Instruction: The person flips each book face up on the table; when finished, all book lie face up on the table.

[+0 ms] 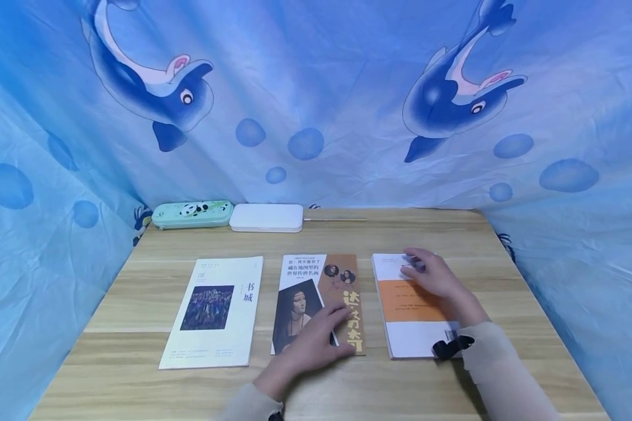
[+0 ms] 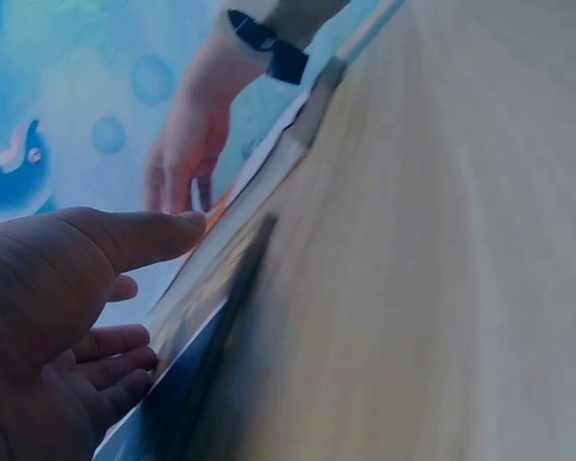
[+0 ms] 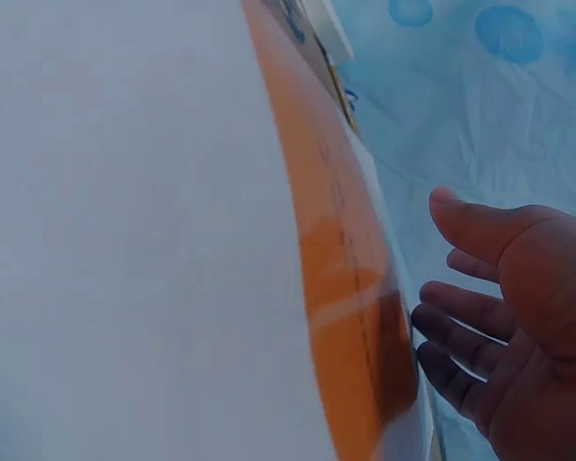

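Observation:
Three books lie in a row on the wooden table. My left hand [image 1: 316, 342] is over the lower part of the middle book [image 1: 297, 292], which has a portrait of a woman and a brown strip; its fingers are relaxed and grip nothing. Over the upper right part of the white book with an orange band [image 1: 408, 339] is my right hand [image 1: 434, 278], thumb and fingers spread apart. In the right wrist view the right fingertips [image 3: 424, 327] come right up to that book's edge. At the left lies a white book with a dark picture [image 1: 208, 345], away from both hands.
Along the table's back edge stand a green panda pencil case [image 1: 192, 215], a white flat case [image 1: 266, 217] and a thin rod [image 1: 337, 220]. A blue dolphin-print curtain [image 1: 347, 88] hangs behind the table [image 1: 126, 327] and at both sides.

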Demonstrator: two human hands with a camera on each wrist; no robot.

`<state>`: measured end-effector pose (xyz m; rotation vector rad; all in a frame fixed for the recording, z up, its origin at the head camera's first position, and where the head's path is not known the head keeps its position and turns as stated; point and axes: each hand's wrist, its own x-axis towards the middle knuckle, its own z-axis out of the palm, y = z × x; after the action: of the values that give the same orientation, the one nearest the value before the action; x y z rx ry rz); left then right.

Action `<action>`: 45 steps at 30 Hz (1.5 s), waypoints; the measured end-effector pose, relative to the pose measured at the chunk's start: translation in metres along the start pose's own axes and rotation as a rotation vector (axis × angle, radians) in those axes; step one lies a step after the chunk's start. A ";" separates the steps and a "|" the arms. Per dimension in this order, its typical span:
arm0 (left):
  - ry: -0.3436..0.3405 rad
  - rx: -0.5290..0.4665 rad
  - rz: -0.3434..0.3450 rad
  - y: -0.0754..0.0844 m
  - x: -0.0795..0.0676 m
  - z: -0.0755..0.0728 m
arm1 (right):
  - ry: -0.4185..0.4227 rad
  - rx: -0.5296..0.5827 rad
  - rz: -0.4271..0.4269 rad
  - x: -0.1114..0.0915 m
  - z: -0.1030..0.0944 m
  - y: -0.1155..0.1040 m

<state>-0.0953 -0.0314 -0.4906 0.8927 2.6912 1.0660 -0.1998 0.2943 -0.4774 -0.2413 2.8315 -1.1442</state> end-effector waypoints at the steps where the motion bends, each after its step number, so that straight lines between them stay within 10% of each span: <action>1: -0.008 -0.012 0.007 0.002 0.001 0.003 | 0.004 -0.012 0.002 -0.001 -0.002 0.003; 16: -0.036 -0.007 0.130 0.026 0.019 0.034 | 0.070 -0.150 -0.020 -0.008 -0.028 0.041; 45: -0.032 0.021 0.072 0.043 0.033 0.055 | 0.135 -0.190 -0.073 -0.004 -0.051 0.083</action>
<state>-0.0850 0.0447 -0.4995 1.0087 2.6673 1.0300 -0.2118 0.3890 -0.4988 -0.2913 3.0778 -0.9371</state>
